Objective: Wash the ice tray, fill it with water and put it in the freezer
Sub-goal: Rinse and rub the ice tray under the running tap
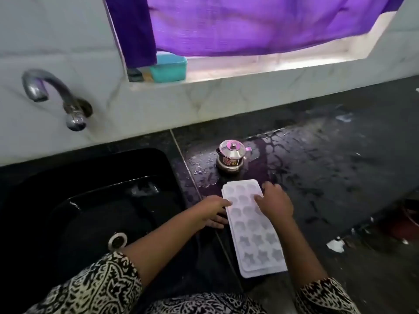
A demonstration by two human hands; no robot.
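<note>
A white ice tray (pixel 256 232) with star-shaped cells lies flat on the wet dark counter (pixel 328 168), just right of the sink. My left hand (pixel 215 211) grips the tray's left edge, thumb on top and fingers curled beneath. My right hand (pixel 275 201) lies on the tray's far right part, fingers bent over the edge and onto the cells. Whether the cells hold water I cannot tell.
A black sink (pixel 74 200) with a steel drain (pixel 117 241) lies to the left, under a wall tap (pixel 45 89). A small steel lidded pot (pixel 231 158) stands just behind the tray. A teal box (pixel 169 68) sits on the window sill under a purple curtain (pixel 249 23).
</note>
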